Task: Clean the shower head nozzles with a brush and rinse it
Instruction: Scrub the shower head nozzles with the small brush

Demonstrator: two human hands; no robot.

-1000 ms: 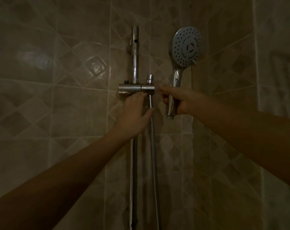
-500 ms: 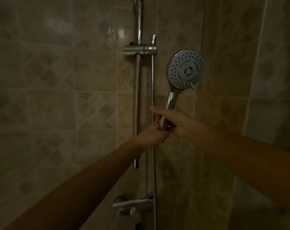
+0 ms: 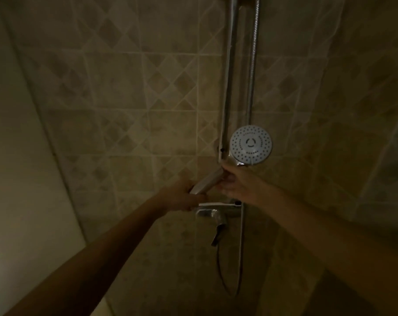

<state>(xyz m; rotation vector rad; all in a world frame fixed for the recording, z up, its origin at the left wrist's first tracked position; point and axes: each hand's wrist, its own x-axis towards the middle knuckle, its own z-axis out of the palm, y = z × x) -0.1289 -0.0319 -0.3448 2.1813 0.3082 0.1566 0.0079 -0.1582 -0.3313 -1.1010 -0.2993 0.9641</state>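
Observation:
The round shower head (image 3: 251, 145) shows its pale nozzle face toward me, low beside the chrome slide rail (image 3: 227, 76). Its chrome handle (image 3: 208, 180) slants down to the left. My right hand (image 3: 235, 183) grips the handle just under the head. My left hand (image 3: 182, 197) holds the handle's lower end. No brush is in view. The scene is dim.
A chrome mixer tap (image 3: 216, 213) with a lever hanging down sits just below my hands. The metal hose (image 3: 252, 65) runs beside the rail and loops below the tap. Tiled walls surround the fittings, with a plain pale panel (image 3: 22, 179) at left.
The shower head has come down off the rail holder and now sits just above the tap. My left hand moved from the rail onto the handle's lower end; my view tilted down.

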